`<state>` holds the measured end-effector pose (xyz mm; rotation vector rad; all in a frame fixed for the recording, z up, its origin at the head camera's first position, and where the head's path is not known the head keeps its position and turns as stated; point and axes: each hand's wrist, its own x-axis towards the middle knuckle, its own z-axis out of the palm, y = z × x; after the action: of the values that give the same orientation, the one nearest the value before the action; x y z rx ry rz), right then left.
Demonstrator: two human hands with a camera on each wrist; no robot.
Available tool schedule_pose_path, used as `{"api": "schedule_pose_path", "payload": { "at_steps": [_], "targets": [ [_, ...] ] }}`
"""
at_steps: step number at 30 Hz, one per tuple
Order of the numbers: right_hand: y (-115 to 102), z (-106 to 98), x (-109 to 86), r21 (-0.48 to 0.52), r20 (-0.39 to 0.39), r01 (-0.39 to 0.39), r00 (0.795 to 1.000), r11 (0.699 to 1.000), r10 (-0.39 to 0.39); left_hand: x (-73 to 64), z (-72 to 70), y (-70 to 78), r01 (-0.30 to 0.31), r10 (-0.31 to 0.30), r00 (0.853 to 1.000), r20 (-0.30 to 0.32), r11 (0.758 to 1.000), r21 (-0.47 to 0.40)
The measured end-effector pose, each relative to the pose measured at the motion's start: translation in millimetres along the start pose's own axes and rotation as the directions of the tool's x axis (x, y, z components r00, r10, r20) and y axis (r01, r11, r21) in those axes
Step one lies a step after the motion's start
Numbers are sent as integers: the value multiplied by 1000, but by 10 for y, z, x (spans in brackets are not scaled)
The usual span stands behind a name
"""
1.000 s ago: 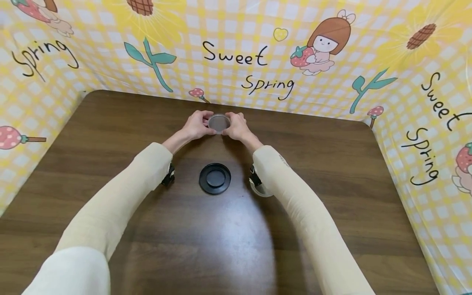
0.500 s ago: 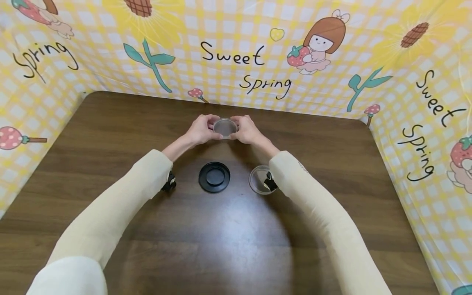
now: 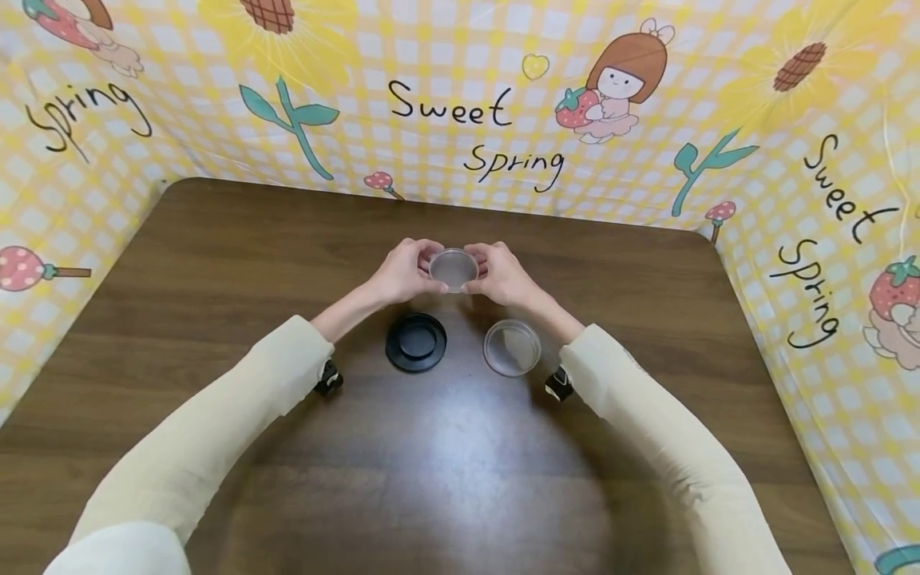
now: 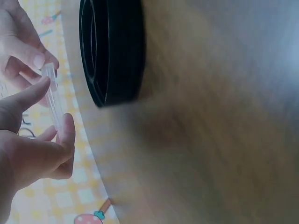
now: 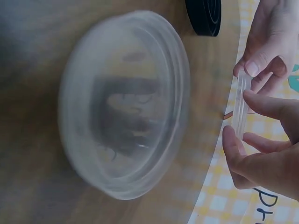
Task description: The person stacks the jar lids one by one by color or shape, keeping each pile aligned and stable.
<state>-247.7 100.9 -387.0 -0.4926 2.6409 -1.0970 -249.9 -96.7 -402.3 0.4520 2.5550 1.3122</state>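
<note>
A small clear round petri dish [image 3: 454, 270] is held above the table between both hands. My left hand [image 3: 402, 271] pinches its left edge between thumb and fingers. On the opposite edge, my right hand [image 3: 506, 275] has the same kind of pinch. Both wrist views show the petri dish [image 4: 53, 100] edge-on, thin and transparent. Nearer the body, a black round stepped base [image 3: 416, 343] lies on the table. To its right rests a larger clear round dish [image 3: 512, 348], seen close up in the right wrist view with a double rim.
The brown wooden table [image 3: 345, 479] ends at a yellow checked cloth [image 3: 431, 48] hung along its back and sides. A black wrist camera [image 3: 329, 378] sits under the left cuff, and another camera [image 3: 559, 384] under the right one.
Both hands have brought the petri dish nearer the body and slightly to the right. The right forearm has swung outward, uncovering the larger clear dish. The black base stays put.
</note>
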Motion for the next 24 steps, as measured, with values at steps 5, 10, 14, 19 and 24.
{"api": "schedule_pose_path", "payload": {
  "at_steps": [5, 10, 14, 19, 24],
  "targets": [
    [21, 29, -166, 39, 8, -5, 1000, 999, 4, -114, 92, 39, -9, 9, 1000, -1, 999, -39],
    [79, 0, -409, 83, 8, 4, 1000, 997, -4, -219, 231, 147, -4, 5, 1000, 6, 999, -32],
    [142, -46, -635, 111, -7, 1, 1000, 994, 0, -302, 361, 271, -13, 14, 1000, 27, 1000, -22],
    [197, -52, -841, 107, -20, -12, 1000, 994, 14, -403, 507, 357, -29, 30, 999, 33, 999, -38],
    [261, -17, -997, 92, -12, -28, 1000, 995, 29, -500, 678, 377, -54, 55, 998, 35, 997, -49]
  ]
}}
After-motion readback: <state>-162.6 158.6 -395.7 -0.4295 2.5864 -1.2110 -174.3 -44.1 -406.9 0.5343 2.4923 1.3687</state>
